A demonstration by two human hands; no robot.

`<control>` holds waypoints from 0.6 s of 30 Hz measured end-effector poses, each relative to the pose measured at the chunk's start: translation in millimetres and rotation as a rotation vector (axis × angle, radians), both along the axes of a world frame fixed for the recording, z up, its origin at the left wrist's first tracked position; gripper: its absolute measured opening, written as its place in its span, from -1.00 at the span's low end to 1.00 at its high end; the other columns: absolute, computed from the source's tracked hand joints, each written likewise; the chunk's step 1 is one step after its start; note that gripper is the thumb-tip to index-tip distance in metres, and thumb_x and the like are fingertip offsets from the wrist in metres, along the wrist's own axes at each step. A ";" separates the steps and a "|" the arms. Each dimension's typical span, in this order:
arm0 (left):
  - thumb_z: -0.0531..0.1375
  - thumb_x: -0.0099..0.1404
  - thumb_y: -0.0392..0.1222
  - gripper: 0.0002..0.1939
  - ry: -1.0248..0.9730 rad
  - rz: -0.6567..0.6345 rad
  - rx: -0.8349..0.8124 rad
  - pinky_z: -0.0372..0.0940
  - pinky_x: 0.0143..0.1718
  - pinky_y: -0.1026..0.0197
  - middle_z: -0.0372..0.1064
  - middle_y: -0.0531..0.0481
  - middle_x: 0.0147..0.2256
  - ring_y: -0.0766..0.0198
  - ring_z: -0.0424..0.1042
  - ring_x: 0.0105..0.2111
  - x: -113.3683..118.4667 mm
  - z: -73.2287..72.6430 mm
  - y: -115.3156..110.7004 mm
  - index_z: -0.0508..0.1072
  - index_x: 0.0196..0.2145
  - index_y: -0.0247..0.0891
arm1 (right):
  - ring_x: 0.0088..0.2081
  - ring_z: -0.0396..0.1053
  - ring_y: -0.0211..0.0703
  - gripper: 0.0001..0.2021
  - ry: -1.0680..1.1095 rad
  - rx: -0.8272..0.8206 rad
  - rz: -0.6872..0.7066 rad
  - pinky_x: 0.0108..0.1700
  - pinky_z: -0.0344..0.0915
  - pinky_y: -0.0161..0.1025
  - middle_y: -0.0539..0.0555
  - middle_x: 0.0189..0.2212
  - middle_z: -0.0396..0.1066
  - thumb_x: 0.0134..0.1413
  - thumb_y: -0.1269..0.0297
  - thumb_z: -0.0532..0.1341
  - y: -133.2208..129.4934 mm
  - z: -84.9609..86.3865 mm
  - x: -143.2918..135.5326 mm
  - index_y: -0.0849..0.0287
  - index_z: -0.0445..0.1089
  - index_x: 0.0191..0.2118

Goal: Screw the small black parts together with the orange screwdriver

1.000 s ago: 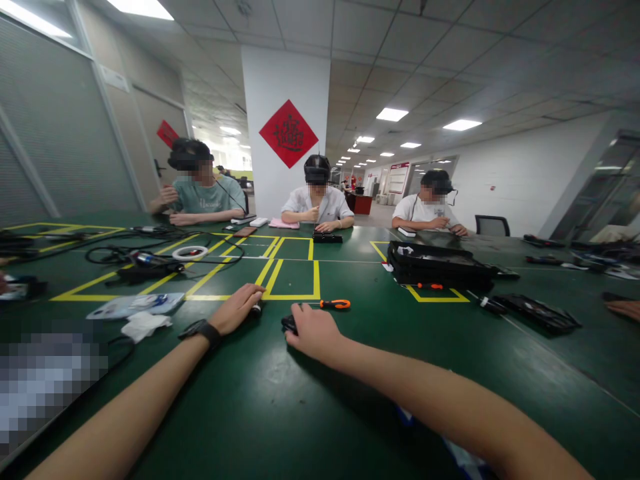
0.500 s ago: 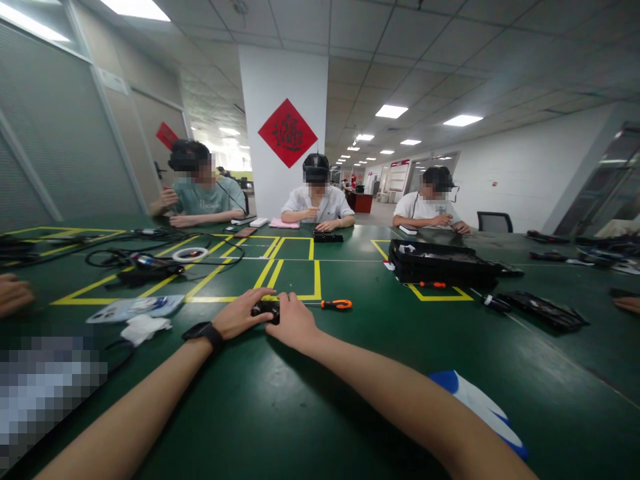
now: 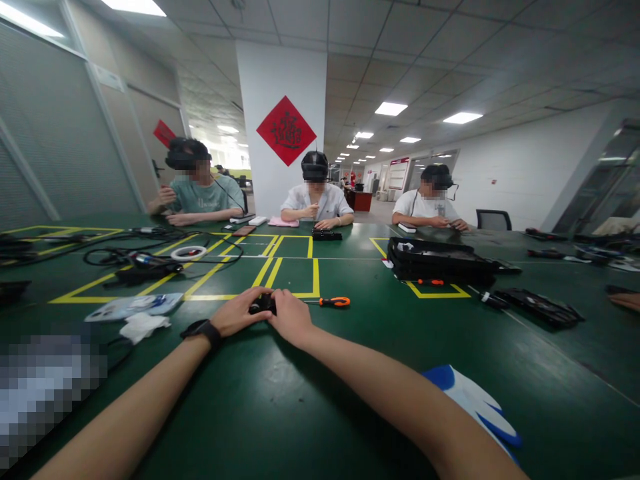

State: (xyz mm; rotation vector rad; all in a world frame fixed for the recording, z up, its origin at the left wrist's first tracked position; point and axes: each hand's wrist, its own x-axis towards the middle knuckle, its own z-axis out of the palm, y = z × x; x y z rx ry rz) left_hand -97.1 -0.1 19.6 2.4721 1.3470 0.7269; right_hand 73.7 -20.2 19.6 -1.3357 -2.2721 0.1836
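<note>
A small black part (image 3: 262, 304) lies between my two hands on the green table, largely covered by fingers; its exact kind I cannot make out. My left hand (image 3: 239, 312), below a dark wristband (image 3: 202, 331), curls round its left side with thumb and fingers. From the right, my right hand (image 3: 293, 316) closes on the same part, its fingers bent over the far edge. A screwdriver (image 3: 335, 302) with an orange and black handle lies just beyond my right hand, its shaft pointing left toward the fingers.
A blue and white glove (image 3: 475, 400) lies beside my right forearm. Black trays (image 3: 440, 260) are stacked at the right, near another orange screwdriver (image 3: 431, 282). Cables (image 3: 145, 259), a pale blue pouch (image 3: 133, 307) and crumpled tissue (image 3: 145, 327) are left. Three people sit opposite.
My right hand has shifted slightly and covers more of the black part's right side. The other person's hand at the left edge has gone from view.
</note>
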 end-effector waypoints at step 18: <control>0.07 0.03 0.20 -0.36 -0.094 0.079 -0.047 0.11 0.01 0.03 0.24 -0.14 -0.03 0.07 0.24 -0.04 -2.8 -9.4 7.2 0.23 -0.01 -0.22 | -0.12 0.20 -0.09 -0.77 -0.257 0.322 -0.451 -0.07 0.08 -0.18 0.18 -0.19 0.29 0.06 0.24 0.01 -18.9 20.4 303.8 0.17 0.29 -0.20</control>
